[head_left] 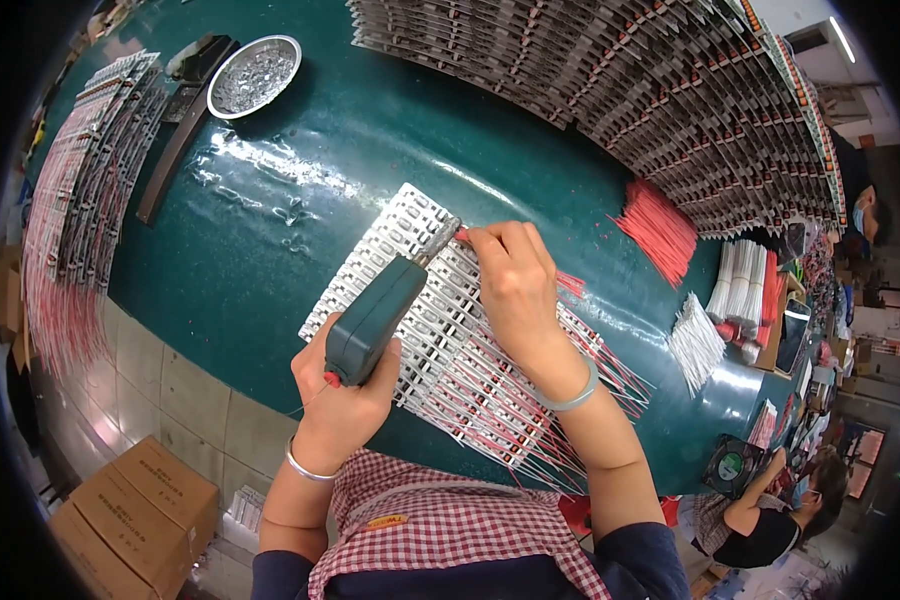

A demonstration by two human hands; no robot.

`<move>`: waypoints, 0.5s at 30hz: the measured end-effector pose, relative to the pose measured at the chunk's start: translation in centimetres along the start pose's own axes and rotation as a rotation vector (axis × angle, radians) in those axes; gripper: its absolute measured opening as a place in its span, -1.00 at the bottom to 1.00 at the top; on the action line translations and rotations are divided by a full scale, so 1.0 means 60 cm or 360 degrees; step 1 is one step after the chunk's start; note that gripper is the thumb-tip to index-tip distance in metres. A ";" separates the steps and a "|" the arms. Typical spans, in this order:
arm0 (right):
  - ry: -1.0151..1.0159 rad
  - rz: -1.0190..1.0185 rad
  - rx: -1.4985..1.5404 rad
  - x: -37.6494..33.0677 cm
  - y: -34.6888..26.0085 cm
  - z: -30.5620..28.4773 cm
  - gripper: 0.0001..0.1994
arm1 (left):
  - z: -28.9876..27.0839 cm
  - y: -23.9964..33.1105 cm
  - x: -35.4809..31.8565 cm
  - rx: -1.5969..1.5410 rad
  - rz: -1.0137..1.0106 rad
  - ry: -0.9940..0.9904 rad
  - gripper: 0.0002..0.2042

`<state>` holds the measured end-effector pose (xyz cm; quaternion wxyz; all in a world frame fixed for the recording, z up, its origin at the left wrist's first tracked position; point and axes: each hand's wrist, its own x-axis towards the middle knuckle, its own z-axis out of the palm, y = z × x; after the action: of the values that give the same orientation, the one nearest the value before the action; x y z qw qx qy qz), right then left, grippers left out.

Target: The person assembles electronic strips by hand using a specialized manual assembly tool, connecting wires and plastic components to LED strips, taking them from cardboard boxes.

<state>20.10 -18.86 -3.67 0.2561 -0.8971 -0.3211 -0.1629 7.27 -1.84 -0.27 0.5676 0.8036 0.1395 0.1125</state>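
My left hand is wrapped around a dark green soldering gun. Its metal tip reaches the far right edge of a white circuit board panel lying at a slant on the table. At that same edge, my right hand pinches the end of a red wire close to the tip. Rows of small dark parts cover the panel. Many red and white wires run across its nearer right part and hang past its edge, some of them under my right forearm.
Stacked board panels rise along the far side. Bundles of red wires and white wires lie to the right. At left are a metal bowl of scraps and wired panels. Cardboard boxes stand below; a co-worker sits right.
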 end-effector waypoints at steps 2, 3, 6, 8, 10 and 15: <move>-0.0004 0.0007 0.0006 0.001 0.000 0.001 -0.71 | 0.002 -0.004 -0.003 -0.0129 0.0062 0.0089 -0.83; 0.0049 -0.0003 -0.0007 0.002 0.000 0.003 -0.76 | 0.001 -0.006 -0.006 -0.0128 0.0061 0.0087 -0.83; 0.0109 -0.0011 -0.0024 0.003 0.000 0.005 -0.82 | -0.005 -0.006 -0.016 -0.0137 0.0077 0.0134 -0.81; 0.0114 -0.0011 -0.0028 0.002 0.000 0.004 -0.83 | -0.009 0.005 -0.020 -0.0408 -0.0244 0.0127 -0.79; 0.0000 0.0019 -0.0011 -0.001 0.000 0.002 -0.74 | -0.010 0.010 -0.018 -0.0465 -0.0317 0.0150 -0.78; 0.0046 0.0019 0.0019 0.000 0.000 0.002 -0.75 | -0.008 0.003 -0.018 -0.0460 -0.0243 0.0209 -0.74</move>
<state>20.10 -18.82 -3.78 0.2670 -0.8949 -0.3131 -0.1724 6.10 -1.88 0.04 0.6738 0.6916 0.2193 0.1400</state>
